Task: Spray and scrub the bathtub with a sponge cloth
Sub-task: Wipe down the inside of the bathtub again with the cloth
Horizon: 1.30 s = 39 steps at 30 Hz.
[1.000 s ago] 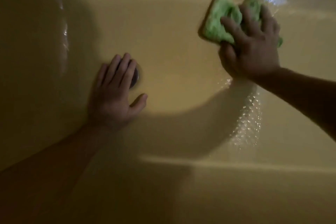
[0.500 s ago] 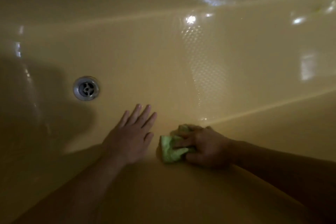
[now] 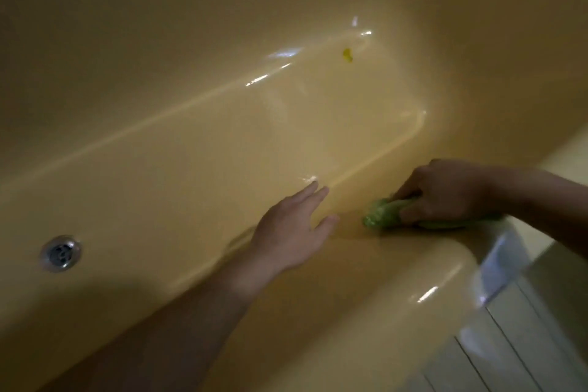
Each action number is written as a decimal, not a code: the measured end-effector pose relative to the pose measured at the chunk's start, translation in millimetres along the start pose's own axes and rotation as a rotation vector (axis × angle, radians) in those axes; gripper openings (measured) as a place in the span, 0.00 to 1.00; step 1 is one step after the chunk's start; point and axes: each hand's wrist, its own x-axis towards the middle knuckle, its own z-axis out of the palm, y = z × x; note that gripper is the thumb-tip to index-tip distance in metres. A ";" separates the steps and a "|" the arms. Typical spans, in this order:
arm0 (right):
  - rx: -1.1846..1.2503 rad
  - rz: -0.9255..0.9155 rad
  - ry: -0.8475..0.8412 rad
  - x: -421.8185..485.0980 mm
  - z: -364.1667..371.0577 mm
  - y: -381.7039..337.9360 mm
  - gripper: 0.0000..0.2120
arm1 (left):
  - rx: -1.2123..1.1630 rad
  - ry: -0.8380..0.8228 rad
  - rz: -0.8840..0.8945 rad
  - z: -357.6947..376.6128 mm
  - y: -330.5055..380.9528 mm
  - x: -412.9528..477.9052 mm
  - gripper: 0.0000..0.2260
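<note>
A glossy yellow bathtub (image 3: 191,143) fills the view. My right hand (image 3: 445,191) grips a crumpled green sponge cloth (image 3: 385,216) and presses it on the near inner wall, just inside the tub's rounded rim (image 3: 397,274). To the left of the cloth, my left hand (image 3: 292,232) has straight fingers spread over the same wall. Whether its palm touches the tub I cannot tell. No spray bottle shows.
A round metal drain (image 3: 60,253) sits in the tub floor at lower left. A small yellow spot (image 3: 347,55) lies on the far end of the floor. White ribbed panelling (image 3: 509,344) runs outside the tub at lower right.
The view has swung right, so the drain slid to lower left. My right hand carried the cloth from the far side to the near wall, then rightward toward the rim. My left hand left the drain.
</note>
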 end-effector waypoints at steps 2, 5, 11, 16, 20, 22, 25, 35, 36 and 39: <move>0.026 0.058 0.165 -25.9 -1.0 41.8 0.22 | -0.057 0.041 0.031 10.7 55.2 17.6 0.26; 0.041 0.155 0.484 -51.4 19.1 102.7 0.27 | -0.209 -0.021 0.041 27.1 141.6 33.9 0.25; 0.432 0.386 1.009 -60.9 62.6 209.0 0.28 | 0.166 -0.071 0.137 63.2 236.3 49.7 0.34; 0.668 0.501 1.189 -50.8 70.2 179.5 0.26 | 0.456 0.196 0.209 76.0 259.6 51.5 0.29; 0.406 0.141 1.284 -56.0 108.8 176.5 0.24 | 0.497 0.283 0.185 82.4 267.6 50.9 0.19; 0.380 0.180 1.309 -47.6 104.5 219.5 0.26 | 0.493 0.323 0.192 84.6 271.6 52.3 0.20; 0.636 0.470 1.304 -36.6 82.7 276.2 0.27 | 0.513 0.345 0.209 90.0 275.8 57.7 0.21; 0.779 0.277 1.326 -46.0 140.4 186.4 0.23 | 0.545 0.341 0.256 98.5 284.7 67.0 0.23; 0.750 0.327 1.333 -42.0 130.5 205.3 0.23 | 0.544 0.328 0.253 99.2 286.3 67.7 0.23; 0.883 0.554 1.270 -32.2 91.1 262.6 0.25 | 0.547 0.296 0.223 101.7 290.2 69.9 0.24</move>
